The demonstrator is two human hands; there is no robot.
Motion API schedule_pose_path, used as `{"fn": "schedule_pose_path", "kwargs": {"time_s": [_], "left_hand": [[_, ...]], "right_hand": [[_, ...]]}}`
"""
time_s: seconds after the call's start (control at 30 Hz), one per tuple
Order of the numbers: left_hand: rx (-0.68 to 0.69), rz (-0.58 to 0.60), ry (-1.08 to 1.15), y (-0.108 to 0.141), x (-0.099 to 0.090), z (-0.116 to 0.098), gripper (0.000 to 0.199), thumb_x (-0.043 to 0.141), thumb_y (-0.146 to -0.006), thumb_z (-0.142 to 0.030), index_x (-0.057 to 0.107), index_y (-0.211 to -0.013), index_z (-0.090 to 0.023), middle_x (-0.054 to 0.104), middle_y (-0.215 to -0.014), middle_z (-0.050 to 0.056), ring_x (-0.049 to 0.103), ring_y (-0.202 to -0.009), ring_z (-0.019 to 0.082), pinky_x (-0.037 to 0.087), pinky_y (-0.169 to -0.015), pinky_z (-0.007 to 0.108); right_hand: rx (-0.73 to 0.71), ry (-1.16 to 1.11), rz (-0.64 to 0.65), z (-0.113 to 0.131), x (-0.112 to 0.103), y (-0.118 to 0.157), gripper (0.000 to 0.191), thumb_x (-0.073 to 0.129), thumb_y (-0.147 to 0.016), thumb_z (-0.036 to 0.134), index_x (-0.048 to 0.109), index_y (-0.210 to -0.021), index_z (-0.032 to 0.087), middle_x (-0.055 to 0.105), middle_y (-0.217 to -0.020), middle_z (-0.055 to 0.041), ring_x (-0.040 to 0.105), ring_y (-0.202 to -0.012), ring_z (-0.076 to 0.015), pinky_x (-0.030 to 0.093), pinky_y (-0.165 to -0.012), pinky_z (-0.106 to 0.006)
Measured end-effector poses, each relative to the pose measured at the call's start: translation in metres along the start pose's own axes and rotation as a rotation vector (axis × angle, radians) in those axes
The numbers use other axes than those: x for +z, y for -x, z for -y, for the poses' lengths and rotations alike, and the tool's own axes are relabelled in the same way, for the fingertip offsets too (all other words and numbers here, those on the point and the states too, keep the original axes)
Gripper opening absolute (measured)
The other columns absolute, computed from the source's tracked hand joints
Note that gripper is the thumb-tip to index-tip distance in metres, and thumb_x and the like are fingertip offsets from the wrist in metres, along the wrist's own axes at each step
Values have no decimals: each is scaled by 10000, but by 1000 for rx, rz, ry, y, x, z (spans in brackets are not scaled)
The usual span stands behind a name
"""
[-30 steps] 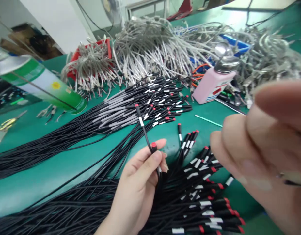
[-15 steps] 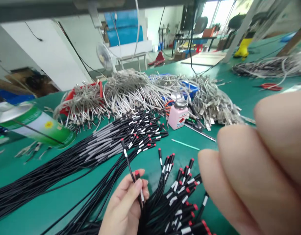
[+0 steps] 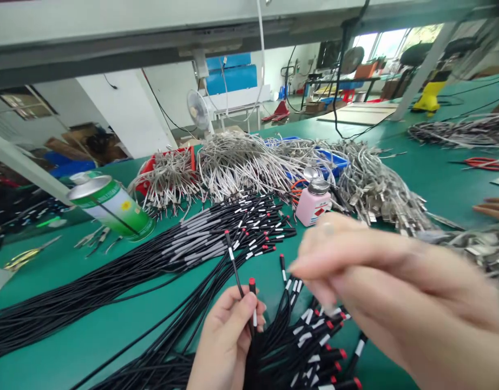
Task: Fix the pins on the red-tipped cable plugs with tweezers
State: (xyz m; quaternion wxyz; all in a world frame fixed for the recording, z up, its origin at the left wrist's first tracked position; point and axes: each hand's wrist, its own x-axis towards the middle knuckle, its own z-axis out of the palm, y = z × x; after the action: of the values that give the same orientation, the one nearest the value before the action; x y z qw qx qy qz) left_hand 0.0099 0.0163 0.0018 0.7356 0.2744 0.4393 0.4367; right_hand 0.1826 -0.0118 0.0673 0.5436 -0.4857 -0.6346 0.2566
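My left hand (image 3: 233, 330) pinches two black cables with red tips and white labels at the lower middle; one red-tipped end (image 3: 252, 283) stands up above the thumb. The other cable end (image 3: 231, 253) leans up and left. My right hand (image 3: 379, 292) hangs blurred at the right, its fingers pressed together; whether anything is between them I cannot make out. Below and left of it lies a bunch of red-tipped black cables (image 3: 314, 341). More black cables with grey sleeves (image 3: 196, 238) stretch across the left side of the green table (image 3: 42, 346).
A pink bottle (image 3: 313, 203) stands behind my right hand. A green can (image 3: 115, 208) leans at the left, near yellow-handled scissors (image 3: 24, 259). Grey cable heaps (image 3: 237, 162) fill the back. Red-handled pliers (image 3: 485, 163) and another person's hand (image 3: 495, 208) are at the right.
My right hand has moved away from the camera, toward the middle, and shows more fully. The view has shifted, so the table items appear further right. My left hand still holds the cables.
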Motion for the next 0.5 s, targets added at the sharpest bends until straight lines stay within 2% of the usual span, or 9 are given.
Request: {"fn": "schedule_pose_path", "kwargs": {"time_s": [0.1, 0.13, 0.27, 0.37, 0.5], "left_hand": [[-9, -45, 39, -1, 0, -3, 222, 851, -636, -280, 715, -765, -161, 664, -701, -1, 569, -666, 92, 463, -673, 200], [-9, -54, 44, -2, 0, -4, 251, 870, -603, -277, 727, -775, -162, 681, -729, 6, 583, -690, 96, 471, -696, 203], [-3, -36, 20, -5, -1, -5, 311, 896, -545, -308, 739, -765, -155, 686, -709, 14, 578, -653, 98, 476, -673, 214], [-8, -52, -7, -4, 0, -6, 317, 903, -522, -316, 717, -714, -147, 690, -672, 28, 575, -605, 106, 463, -624, 223], [-33, -21, -77, 1, 1, -11, 264, 859, -607, -310, 700, -729, -139, 697, -669, 46, 574, -597, 115, 445, -594, 229]], "right_hand": [[157, -101, 225, -8, 18, -27, 237, 527, -920, 391, 559, -739, 240, 589, -796, 12, 565, -748, -132, 460, -675, -275], [198, -92, 249, -14, 24, -32, 282, 544, -904, 398, 492, -694, 218, 596, -847, -5, 570, -801, -143, 448, -691, -283], [250, -110, 360, -41, 42, -33, 302, 608, -848, 373, 465, -640, 206, 572, -722, 6, 545, -652, -137, 421, -585, -278], [283, -147, 367, -49, 45, -27, 312, 581, -863, 383, 455, -642, 203, 534, -693, 16, 504, -603, -118, 405, -551, -264], [272, -194, 334, -49, 40, -24, 358, 531, -900, 424, 485, -632, 191, 502, -699, 14, 445, -650, -115, 388, -610, -266]]}}
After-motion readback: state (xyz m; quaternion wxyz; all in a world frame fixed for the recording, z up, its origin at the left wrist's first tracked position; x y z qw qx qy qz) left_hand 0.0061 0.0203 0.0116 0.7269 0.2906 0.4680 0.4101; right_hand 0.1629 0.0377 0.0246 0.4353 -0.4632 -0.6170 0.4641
